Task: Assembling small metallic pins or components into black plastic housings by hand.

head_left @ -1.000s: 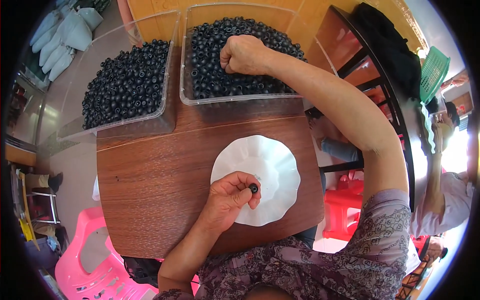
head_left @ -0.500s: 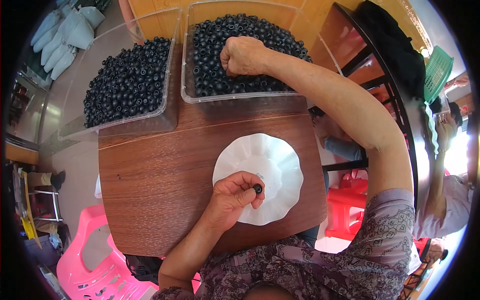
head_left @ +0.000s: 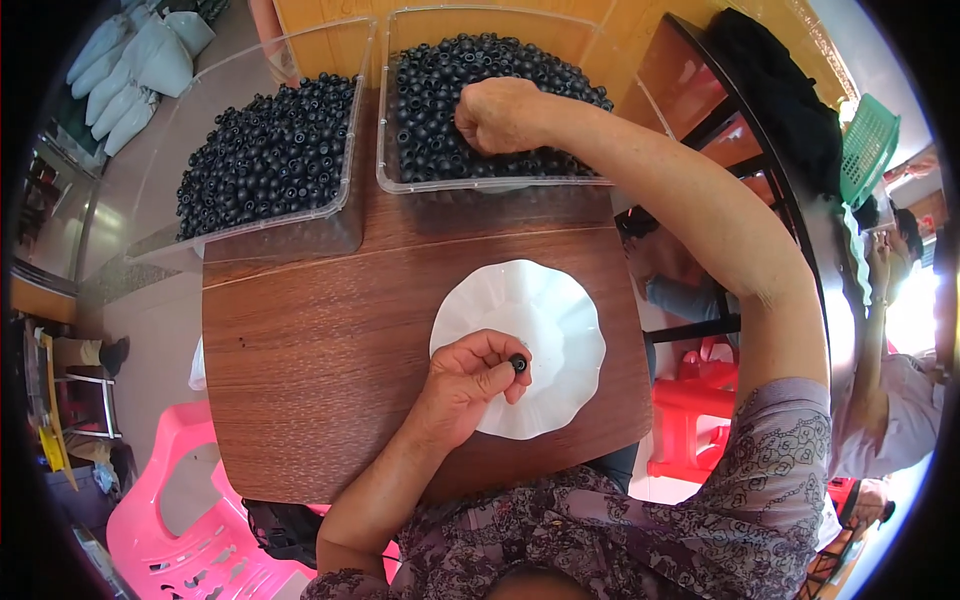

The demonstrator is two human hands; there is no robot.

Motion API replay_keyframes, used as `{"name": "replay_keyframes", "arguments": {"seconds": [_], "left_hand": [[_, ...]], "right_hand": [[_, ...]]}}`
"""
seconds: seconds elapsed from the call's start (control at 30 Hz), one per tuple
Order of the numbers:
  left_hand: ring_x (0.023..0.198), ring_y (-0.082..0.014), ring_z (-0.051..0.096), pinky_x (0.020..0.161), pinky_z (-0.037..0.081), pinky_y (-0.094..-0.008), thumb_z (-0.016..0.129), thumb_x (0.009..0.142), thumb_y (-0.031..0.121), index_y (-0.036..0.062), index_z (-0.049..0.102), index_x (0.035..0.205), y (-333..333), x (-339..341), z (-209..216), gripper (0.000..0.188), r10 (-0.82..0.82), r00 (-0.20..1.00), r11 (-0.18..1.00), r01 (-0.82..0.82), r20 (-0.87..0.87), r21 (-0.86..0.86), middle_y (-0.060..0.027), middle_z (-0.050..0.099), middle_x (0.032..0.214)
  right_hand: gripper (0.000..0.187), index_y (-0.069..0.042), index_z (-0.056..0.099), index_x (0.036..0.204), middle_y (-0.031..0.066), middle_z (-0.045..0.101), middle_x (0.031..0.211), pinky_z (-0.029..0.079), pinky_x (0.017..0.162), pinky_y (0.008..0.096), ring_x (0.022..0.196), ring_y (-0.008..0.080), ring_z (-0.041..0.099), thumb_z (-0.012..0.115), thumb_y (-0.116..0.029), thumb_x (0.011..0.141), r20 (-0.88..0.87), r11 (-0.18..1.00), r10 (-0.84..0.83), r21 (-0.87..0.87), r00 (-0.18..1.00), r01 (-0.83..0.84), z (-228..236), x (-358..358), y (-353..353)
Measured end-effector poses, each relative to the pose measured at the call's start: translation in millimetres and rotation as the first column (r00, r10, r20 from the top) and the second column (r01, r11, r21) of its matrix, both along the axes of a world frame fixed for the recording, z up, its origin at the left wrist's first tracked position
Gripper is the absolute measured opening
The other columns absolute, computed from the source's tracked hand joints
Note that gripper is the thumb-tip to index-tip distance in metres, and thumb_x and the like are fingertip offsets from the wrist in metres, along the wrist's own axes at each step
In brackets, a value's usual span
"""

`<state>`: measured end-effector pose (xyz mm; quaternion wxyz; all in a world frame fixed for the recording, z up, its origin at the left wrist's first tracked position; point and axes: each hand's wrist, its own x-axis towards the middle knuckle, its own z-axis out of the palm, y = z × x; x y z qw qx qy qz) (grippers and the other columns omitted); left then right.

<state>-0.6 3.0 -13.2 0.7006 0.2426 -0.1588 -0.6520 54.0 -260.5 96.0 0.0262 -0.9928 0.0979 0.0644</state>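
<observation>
My left hand (head_left: pixel 465 385) is closed, pinching one small black hollow cap (head_left: pixel 518 363) between thumb and fingers, its open end showing. It is held over the near left part of a white scalloped plate (head_left: pixel 565 330). My right arm stretches forward to the clear plastic bin (head_left: pixel 500 186) at the far middle. There my right hand (head_left: pixel 497 115) is closed like a fist on the heap of black caps (head_left: pixel 430 130). Its fingertips are turned down and away, so what they hold is hidden.
A second clear bin (head_left: pixel 355 150) of the same black caps stands at the far left of the brown table (head_left: pixel 300 370). Around the table are a pink chair (head_left: pixel 165 510), a red stool (head_left: pixel 690 400) and a dark rack (head_left: pixel 775 190). Another person (head_left: pixel 890 400) is at the right.
The view has shifted slightly. My right hand stays closed over the heap at nearly the same spot. My left hand still pinches the black cap.
</observation>
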Motion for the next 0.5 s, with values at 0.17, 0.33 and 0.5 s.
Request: {"name": "replay_keyframes", "arguments": {"seconds": [0.17, 0.33, 0.5], "left_hand": [[0.07, -0.0149, 0.052, 0.066, 0.042, -0.0259, 0.059, 0.083, 0.004, -0.0041, 0.057, 0.096, 2, 1, 4, 0.016, 0.008, 1.0, 1.0, -0.008, -0.01, 0.007, -0.0096, 0.059, 0.083], [0.071, -0.0149, 0.052, 0.066, 0.042, -0.0261, 0.059, 0.083, 0.005, -0.0042, 0.057, 0.096, 2, 0, 3, 0.016, -0.008, 1.0, 1.0, 0.008, -0.013, -0.011, -0.0097, 0.059, 0.083], [0.068, -0.017, 0.051, 0.068, 0.041, -0.0319, 0.064, 0.08, 0.013, -0.0035, 0.054, 0.096, 1, 1, 2, 0.025, 0.002, 1.0, 1.0, -0.003, 0.008, 0.018, -0.0106, 0.057, 0.081]], "right_hand": [[0.015, -0.005, 0.068, 0.066, 0.0105, 0.064, 0.065, 0.048, 0.059, 0.0337, 0.066, 0.0227, 0.063, 0.053, -0.003, 0.061, -0.116, 0.986, -0.096, 0.122, 0.989, 0.11, 20, -12, -26], [0.009, -0.005, 0.066, 0.064, 0.0108, 0.062, 0.06, 0.049, 0.059, 0.0363, 0.061, 0.025, 0.061, 0.061, -0.004, 0.057, 0.259, 0.954, -0.199, 0.272, 0.945, 0.126, 14, -24, -39], [0.012, -0.002, 0.067, 0.073, 0.0094, 0.065, 0.068, 0.049, 0.061, 0.0296, 0.065, 0.0181, 0.063, 0.064, 0.003, 0.063, 0.283, 0.959, -0.139, 0.279, 0.949, 0.058, 5, -18, -27]]}}
